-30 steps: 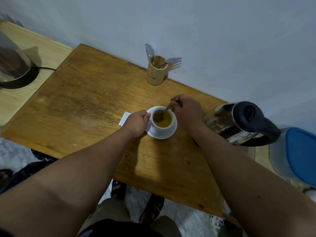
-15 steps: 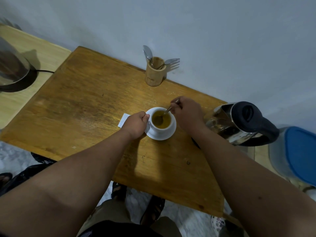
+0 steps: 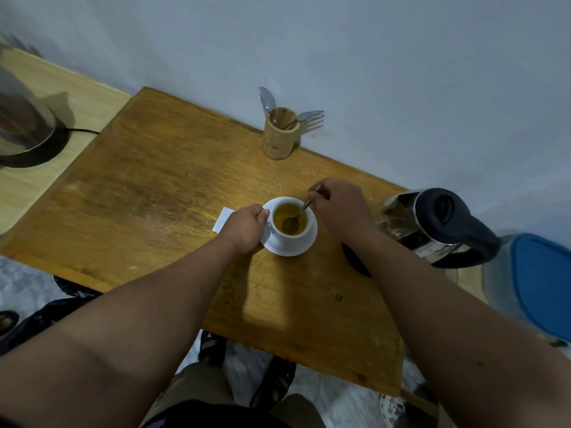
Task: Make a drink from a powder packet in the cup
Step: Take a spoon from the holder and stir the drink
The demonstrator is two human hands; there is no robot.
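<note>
The scene is seen from a single wide-angle camera worn on the head, aimed forward and steeply down. The wooden table (image 3: 148, 193) is viewed from above at arm's length, with a wall (image 3: 370, 72) behind it. Both forearms are framed from the bottom edge. No second view is given.

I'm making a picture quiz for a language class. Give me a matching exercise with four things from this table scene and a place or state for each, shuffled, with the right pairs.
Things:
1. spoon
2. fork
3. kettle
4. white paper

Places or states:
A. standing in the wooden holder by the wall
B. lying flat, partly under the left hand
C. bowl dipped in the yellow drink, handle held by the right hand
D. at the table's right edge, black lid shut

Pairs: 1-C, 2-A, 3-D, 4-B
</note>
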